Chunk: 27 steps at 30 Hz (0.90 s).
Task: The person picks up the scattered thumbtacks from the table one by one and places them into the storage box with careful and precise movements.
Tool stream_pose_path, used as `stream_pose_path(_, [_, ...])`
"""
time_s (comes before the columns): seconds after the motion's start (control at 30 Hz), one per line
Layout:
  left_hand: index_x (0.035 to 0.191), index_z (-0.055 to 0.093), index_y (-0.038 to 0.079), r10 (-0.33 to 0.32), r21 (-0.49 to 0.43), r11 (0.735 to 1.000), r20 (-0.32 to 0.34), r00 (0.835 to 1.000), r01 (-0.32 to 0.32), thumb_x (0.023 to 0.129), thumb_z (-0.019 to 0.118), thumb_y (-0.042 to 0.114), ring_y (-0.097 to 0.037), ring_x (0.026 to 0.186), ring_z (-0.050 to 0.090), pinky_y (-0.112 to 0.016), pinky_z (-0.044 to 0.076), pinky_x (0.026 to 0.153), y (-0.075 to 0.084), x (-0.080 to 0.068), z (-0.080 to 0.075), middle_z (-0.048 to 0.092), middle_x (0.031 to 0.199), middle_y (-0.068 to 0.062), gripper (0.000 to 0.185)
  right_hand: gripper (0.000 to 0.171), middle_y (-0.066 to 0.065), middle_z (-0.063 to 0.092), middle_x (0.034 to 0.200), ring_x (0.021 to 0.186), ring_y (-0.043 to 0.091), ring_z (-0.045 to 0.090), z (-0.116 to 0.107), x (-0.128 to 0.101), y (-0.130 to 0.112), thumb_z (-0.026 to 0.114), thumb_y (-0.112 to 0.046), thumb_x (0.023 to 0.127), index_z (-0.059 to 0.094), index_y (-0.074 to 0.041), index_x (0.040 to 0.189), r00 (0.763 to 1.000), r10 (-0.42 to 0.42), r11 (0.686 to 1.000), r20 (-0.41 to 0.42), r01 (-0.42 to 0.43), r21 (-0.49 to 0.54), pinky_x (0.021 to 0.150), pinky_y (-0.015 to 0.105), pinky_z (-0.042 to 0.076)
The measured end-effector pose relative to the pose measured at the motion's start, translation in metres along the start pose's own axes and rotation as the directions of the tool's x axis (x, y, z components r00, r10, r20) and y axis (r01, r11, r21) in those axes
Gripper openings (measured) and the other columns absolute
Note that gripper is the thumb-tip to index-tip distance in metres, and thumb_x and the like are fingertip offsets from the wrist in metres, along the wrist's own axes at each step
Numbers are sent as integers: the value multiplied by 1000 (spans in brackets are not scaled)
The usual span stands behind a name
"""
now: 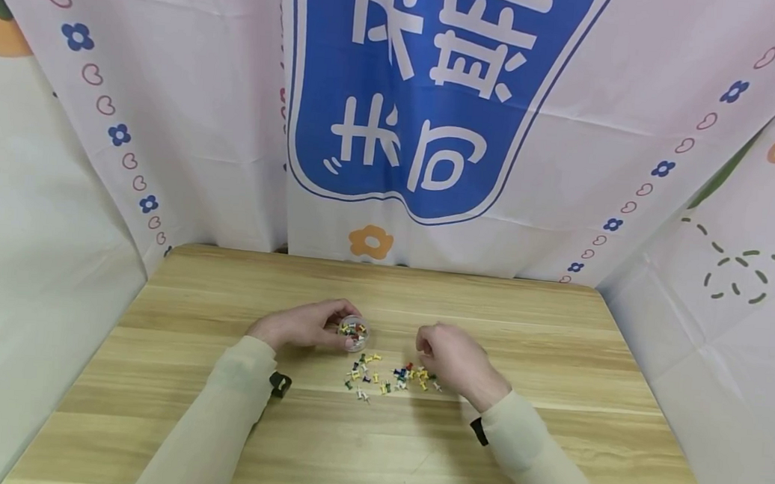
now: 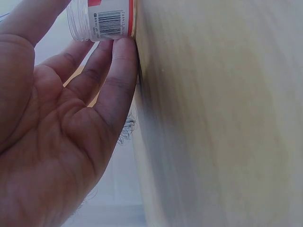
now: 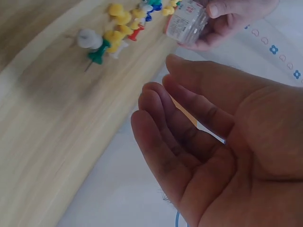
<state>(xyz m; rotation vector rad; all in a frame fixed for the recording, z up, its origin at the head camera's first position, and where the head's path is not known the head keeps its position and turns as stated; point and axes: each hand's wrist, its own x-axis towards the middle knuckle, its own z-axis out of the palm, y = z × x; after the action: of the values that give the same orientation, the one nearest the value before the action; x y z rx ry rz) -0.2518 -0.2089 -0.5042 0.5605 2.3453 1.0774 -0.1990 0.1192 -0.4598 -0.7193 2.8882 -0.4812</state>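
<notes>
My left hand (image 1: 304, 325) holds a small clear plastic jar (image 1: 354, 336) between thumb and fingers, upright at the tabletop. Several coloured push pins lie inside it. In the left wrist view the jar's barcode label (image 2: 111, 19) faces the camera, with fingertips against its side. To the right, my right hand (image 1: 456, 358) hovers over loose push pins (image 1: 400, 375) of yellow, white, blue, green and red. The right wrist view shows its palm (image 3: 265, 151) and loosely bent fingers with nothing between them. A green push pin (image 3: 98, 53) and a white push pin (image 3: 88, 39) lie close by.
More push pins (image 1: 363, 375) are scattered just below the jar. Everything sits on a wooden table (image 1: 373, 451). A printed cloth (image 1: 235, 111) hangs behind its back edge, with cloth walls on both sides.
</notes>
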Motion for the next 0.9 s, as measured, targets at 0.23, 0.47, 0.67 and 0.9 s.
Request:
stream_pose_path(0.23, [154, 65, 18, -10, -4, 1000, -7, 1000, 10, 109, 88, 36, -29, 141, 66, -60, 53, 129, 0, 1, 1, 72, 149, -8, 54, 15, 3, 79, 91, 83, 15, 71, 2, -12, 5, 81, 6, 99, 79, -9, 96, 999, -35, 998, 6, 35, -54, 78, 38, 67])
stream_pose_path(0.47, [155, 64, 16, -9, -13, 1000, -4, 1000, 9, 109, 87, 35, -31, 141, 66, -60, 52, 129, 2, 0, 0, 71, 149, -11, 55, 21, 1, 74, 85, 76, 13, 63, 3, -22, 4, 85, 6, 96, 75, -11, 89, 998, -29, 996, 51, 33, -79, 67, 35, 61])
stream_pose_path(0.67, [155, 64, 16, -7, -5, 1000, -4, 1000, 7, 108, 88, 34, -31, 141, 66, -62, 52, 129, 1, 0, 1, 71, 149, -11, 56, 26, -1, 69, 81, 74, 13, 59, 4, -28, 3, 91, 0, 97, 72, -11, 85, 997, -15, 995, 79, 23, -98, 66, 36, 58])
stream_pose_path(0.9, [155, 64, 16, -8, -10, 1000, -5, 1000, 8, 108, 89, 34, -31, 141, 66, -63, 51, 130, 1, -1, 1, 71, 150, -11, 56, 27, 0, 70, 81, 74, 15, 60, 10, -30, 5, 90, 2, 98, 71, -12, 84, 996, 4, 994, 95, 7, -111, 67, 38, 60])
